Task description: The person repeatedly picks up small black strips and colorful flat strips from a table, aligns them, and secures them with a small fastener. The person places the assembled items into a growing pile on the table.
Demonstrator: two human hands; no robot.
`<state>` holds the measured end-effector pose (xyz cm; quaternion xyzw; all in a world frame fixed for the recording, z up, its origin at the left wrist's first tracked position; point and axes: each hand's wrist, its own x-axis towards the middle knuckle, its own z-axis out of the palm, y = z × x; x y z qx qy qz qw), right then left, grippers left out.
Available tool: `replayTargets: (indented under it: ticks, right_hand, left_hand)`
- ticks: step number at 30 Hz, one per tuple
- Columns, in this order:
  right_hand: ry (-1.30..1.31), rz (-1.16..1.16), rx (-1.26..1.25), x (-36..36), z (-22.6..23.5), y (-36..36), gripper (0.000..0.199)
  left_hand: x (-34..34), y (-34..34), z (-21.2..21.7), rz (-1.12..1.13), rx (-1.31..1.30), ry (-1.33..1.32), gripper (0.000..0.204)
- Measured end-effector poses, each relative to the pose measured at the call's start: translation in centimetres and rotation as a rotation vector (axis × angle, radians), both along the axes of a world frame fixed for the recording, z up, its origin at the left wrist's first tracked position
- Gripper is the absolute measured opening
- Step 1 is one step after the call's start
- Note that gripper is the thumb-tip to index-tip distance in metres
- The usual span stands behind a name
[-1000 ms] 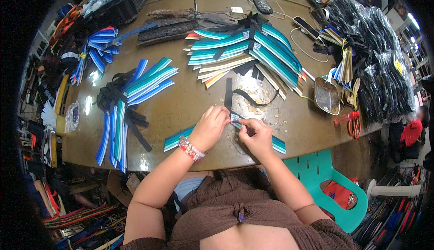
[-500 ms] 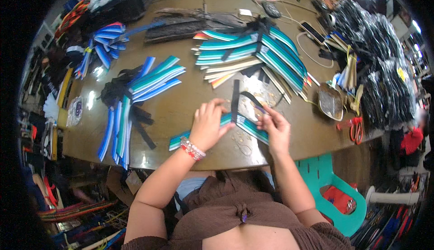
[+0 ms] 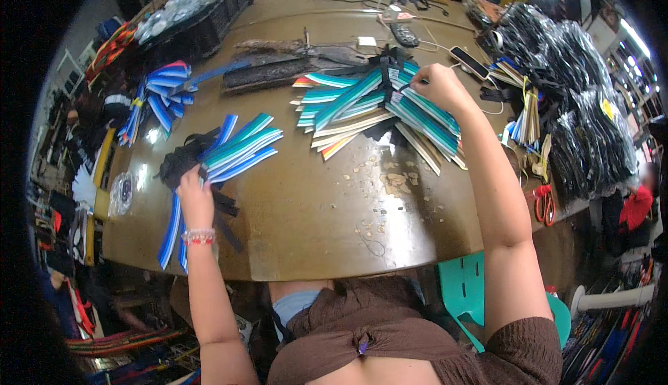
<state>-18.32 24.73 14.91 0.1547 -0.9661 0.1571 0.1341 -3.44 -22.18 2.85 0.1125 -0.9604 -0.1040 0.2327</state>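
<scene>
My left hand point(image 3: 196, 194) reaches into the left pile of blue, white and green striped straps point(image 3: 240, 150), its fingers closed at the fold of one strap, beside a bunch of black webbing point(image 3: 182, 159). My right hand point(image 3: 442, 87) is over the larger pile of teal, white and cream striped straps point(image 3: 341, 110). Its thumb and fingertips pinch a thin black strap at the pile's middle, where pale labels point(image 3: 394, 79) show. A teal striped strap lies slantwise on top of that pile. Part of each grip is hidden by the fingers.
Dark long strips point(image 3: 278, 68) lie behind the piles. A bundle of blue straps point(image 3: 160, 96) sits at far left. To the right are a phone point(image 3: 470, 63) with a cable, orange-handled scissors point(image 3: 545, 205) and a heap of plastic-wrapped black goods point(image 3: 591, 127). A green chair point(image 3: 463, 287) stands by the table.
The teal strap that both hands held near the table's front is now on the middle pile. My right hand has moved up to that pile, my left hand over to the left pile.
</scene>
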Motion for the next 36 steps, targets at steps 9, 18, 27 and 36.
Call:
replayTargets:
  ticks: [9, 18, 27, 36]
  right_hand:
    - [0.789, -0.463, -0.797, 17.3, -7.8, 10.4, 0.036]
    - [0.674, -0.547, -1.110, 21.4, -16.7, 13.3, 0.032]
    - [0.252, -0.722, -1.082, 20.8, -15.6, 12.4, 0.020]
    - [-0.079, -0.127, -1.226, 19.5, -11.6, -2.8, 0.022]
  left_hand:
    - [0.1, 2.0, 1.0, 0.047, 0.105, 0.057, 0.041]
    - [-1.0, 16.3, 8.4, -0.775, 0.953, 0.457, 0.027]
    - [4.4, 21.3, 1.6, -0.860, 0.241, -0.172, 0.026]
    - [1.5, 21.1, -0.3, -0.802, 0.581, -0.304, 0.032]
